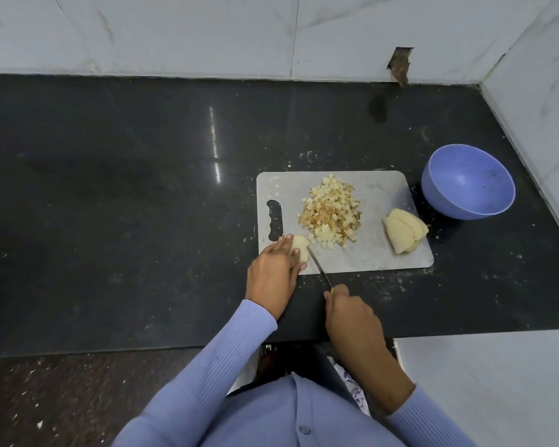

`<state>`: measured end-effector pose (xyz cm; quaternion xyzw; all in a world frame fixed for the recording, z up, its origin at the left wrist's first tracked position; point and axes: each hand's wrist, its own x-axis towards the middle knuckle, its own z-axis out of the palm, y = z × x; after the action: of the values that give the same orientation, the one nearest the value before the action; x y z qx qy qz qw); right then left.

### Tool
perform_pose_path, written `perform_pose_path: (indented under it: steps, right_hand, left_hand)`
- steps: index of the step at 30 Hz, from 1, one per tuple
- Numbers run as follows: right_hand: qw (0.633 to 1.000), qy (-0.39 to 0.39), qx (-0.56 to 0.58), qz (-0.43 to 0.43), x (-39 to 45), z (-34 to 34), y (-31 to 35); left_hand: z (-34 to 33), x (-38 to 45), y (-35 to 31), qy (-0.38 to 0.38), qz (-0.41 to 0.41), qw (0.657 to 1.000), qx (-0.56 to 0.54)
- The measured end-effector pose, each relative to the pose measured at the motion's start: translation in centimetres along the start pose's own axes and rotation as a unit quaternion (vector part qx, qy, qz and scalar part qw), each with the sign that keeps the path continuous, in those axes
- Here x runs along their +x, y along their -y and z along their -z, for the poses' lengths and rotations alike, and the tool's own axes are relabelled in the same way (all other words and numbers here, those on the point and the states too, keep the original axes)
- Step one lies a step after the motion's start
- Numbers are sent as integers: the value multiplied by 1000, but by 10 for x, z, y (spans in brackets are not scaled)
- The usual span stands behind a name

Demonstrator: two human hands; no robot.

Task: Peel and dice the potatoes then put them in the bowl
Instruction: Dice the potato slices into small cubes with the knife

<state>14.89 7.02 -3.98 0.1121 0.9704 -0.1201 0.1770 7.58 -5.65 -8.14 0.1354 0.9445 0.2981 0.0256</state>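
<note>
A grey cutting board (381, 253) lies on the black counter. A heap of diced potato (331, 214), partly browned, sits in its middle. My left hand (273, 272) holds a peeled potato piece (299, 248) down at the board's front left corner. My right hand (349, 309) grips a knife (318, 265) by its handle, and the blade tip touches that piece. Sliced peeled potato (404, 232) lies stacked at the board's right edge. A blue bowl (468, 182) stands right of the board, tilted and holding nothing.
The black counter (126, 204) stretches wide to the left, speckled with small potato scraps around the board. White tiled walls close the back and the right side. The counter's front edge runs just below my hands.
</note>
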Motion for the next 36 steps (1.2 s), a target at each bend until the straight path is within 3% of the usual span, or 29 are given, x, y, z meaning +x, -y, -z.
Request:
perform_pose_path:
  steps: [9,16,21,30,36]
  right_hand:
    - [998,-34,52,-1,12,7,-6]
    - [995,-45,75,38,25,14,7]
    - [996,-25,79,18,36,11,20]
    - [1000,-14,4,14,-9,-7,-8]
    - [999,-25,29,-6,-4,-6,-11]
  left_hand:
    - [1,-4,7,-21,-13,998,-57]
    - [-8,-6,9,-64,-25,998,-10]
    - [-12,-9,4,-95,-29,995,18]
    - [-10,-7,0,-108,-47,992,49]
    - [-10,-6,4,-108,-50,992,35]
